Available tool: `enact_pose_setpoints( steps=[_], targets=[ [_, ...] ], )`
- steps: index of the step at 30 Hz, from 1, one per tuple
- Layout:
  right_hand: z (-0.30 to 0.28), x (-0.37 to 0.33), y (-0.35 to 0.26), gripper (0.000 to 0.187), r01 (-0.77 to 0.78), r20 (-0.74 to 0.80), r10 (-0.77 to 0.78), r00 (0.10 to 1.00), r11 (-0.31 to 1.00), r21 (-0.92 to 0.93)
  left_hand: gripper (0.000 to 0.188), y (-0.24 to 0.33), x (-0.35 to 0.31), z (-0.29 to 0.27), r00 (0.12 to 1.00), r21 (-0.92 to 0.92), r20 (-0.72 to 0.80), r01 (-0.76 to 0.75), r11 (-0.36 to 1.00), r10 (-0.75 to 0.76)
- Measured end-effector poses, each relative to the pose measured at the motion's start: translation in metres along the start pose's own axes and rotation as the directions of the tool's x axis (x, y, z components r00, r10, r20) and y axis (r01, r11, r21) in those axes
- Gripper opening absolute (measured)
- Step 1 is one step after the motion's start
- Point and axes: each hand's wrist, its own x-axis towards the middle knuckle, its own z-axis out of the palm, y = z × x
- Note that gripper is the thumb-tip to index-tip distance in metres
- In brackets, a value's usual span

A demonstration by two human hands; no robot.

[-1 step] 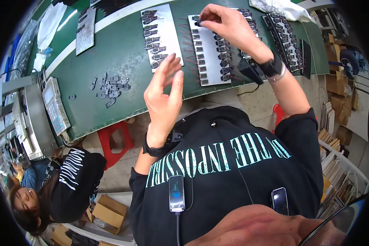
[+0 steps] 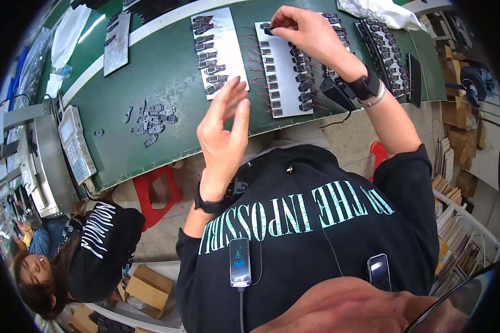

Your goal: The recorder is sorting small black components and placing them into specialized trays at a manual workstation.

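Note:
My right hand point(image 2: 312, 38) reaches over the far end of a white plate point(image 2: 285, 58). Its thumb and forefinger pinch a small black rectangular part point(image 2: 268, 31) at the plate's far left corner. Small black square parts with thin red wires line this plate's left edge, and more black parts run down its right side. My left hand point(image 2: 223, 133) is raised with thumb and fingers apart, holding nothing, near the close end of another white plate point(image 2: 228, 47). That plate carries a column of black parts with wires.
Loose black parts point(image 2: 154, 119) lie in a pile on the green table point(image 2: 172, 147). Further right stands another loaded plate point(image 2: 384, 58). A grey keypad device point(image 2: 75, 145) is at the left, near a seated person point(image 2: 108, 250). A red stool point(image 2: 156, 194) stands under the table edge.

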Motion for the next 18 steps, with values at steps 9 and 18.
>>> enact_pose_setpoints(
  steps=[9,18],
  targets=[
    [0.018,0.011,0.024,0.021,0.051,-0.029,-0.057,0.998,0.982,-0.183,0.031,-0.015,-0.01,-0.001,0.995,-0.016,0.081,0.057,0.998,-0.055],
    [0.025,0.01,0.02,0.018,0.274,-0.071,-0.293,0.954,0.94,-0.202,0.023,-0.017,-0.01,-0.006,0.998,0.06,0.061,0.0,0.998,-0.004]
  ],
)
